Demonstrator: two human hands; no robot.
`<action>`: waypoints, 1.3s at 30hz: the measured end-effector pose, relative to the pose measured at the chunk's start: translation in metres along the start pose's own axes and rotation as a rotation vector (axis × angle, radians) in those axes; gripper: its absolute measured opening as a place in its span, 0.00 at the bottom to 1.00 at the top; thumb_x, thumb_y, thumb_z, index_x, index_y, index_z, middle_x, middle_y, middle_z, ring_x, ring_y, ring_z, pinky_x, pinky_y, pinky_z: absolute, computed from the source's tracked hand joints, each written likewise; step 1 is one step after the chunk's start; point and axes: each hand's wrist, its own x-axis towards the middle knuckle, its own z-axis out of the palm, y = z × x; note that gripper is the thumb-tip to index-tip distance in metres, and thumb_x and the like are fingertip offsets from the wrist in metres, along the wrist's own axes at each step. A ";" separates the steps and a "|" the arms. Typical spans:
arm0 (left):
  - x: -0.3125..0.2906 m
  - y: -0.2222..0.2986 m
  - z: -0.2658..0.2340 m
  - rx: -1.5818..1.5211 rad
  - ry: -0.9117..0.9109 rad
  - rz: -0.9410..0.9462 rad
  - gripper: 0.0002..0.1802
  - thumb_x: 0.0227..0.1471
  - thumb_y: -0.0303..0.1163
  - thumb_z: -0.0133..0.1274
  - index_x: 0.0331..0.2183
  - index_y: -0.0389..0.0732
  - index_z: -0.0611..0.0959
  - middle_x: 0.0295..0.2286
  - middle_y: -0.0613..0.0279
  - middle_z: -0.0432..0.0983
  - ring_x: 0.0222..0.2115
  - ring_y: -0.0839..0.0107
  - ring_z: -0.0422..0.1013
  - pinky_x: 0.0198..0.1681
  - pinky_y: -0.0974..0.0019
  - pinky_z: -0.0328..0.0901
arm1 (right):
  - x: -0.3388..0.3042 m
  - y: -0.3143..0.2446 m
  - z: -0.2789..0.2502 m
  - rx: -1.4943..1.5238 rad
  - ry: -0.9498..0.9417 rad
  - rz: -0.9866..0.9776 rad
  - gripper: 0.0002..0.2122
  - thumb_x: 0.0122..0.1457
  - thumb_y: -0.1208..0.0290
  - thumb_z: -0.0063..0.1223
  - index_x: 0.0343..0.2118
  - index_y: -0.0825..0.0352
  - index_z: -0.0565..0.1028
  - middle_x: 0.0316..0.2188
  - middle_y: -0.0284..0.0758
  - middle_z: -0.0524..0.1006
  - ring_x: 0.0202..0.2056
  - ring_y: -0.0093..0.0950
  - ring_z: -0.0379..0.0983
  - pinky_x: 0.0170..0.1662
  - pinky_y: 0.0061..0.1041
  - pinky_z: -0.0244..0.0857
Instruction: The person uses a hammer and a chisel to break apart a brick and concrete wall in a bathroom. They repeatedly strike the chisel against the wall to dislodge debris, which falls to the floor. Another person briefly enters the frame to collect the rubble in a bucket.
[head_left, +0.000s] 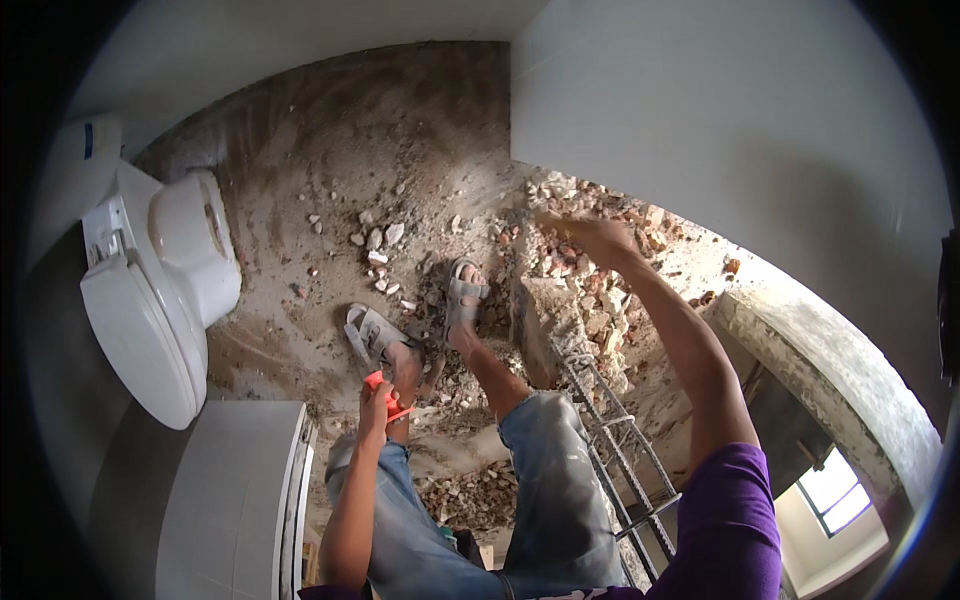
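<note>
My left hand (374,408) is closed around the bright orange grip of a chisel (399,411), held low beside my left shin. A narrow grey bar, seemingly its shaft, runs from the grip past my left sandal (378,329). My right arm stretches forward, and my right hand (600,240) is over the broken rubble (575,265) beside the white wall panel. Motion smears its fingers, so whether they hold anything cannot be made out. Beneath that arm stands a broken masonry edge (545,310) with loose chunks on it.
A white toilet (150,310) stands at the left, with a pale tiled block (235,490) nearer me. Exposed steel rebar (620,440) runs alongside my right leg. Loose stones (375,240) lie around my feet. At the lower right is an opening with a window (835,490).
</note>
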 end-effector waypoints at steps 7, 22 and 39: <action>0.004 -0.026 -0.004 -0.039 -0.030 -0.094 0.10 0.48 0.35 0.50 0.34 0.47 0.69 0.22 0.66 0.69 0.17 0.74 0.68 0.16 0.68 0.67 | -0.053 0.061 0.203 -0.898 0.532 -0.441 0.14 0.66 0.60 0.37 0.39 0.65 0.72 0.14 0.27 0.67 0.10 0.13 0.59 0.08 0.13 0.53; 0.010 0.009 0.005 0.007 -0.100 0.033 0.10 0.49 0.37 0.51 0.31 0.46 0.68 0.20 0.66 0.68 0.18 0.74 0.69 0.18 0.66 0.69 | -0.072 -0.295 0.023 0.437 0.133 -1.547 0.19 0.45 0.66 0.57 0.43 0.60 0.72 0.34 0.37 0.76 0.37 0.39 0.74 0.42 0.37 0.69; 0.020 -0.056 -0.021 -0.265 -0.208 -0.268 0.08 0.51 0.39 0.51 0.29 0.47 0.70 0.14 0.75 0.63 0.12 0.80 0.59 0.15 0.69 0.61 | -0.153 -0.201 0.149 0.450 -0.400 -0.684 0.24 0.41 0.77 0.50 0.47 0.70 0.69 0.24 0.49 0.75 0.30 0.45 0.75 0.34 0.41 0.69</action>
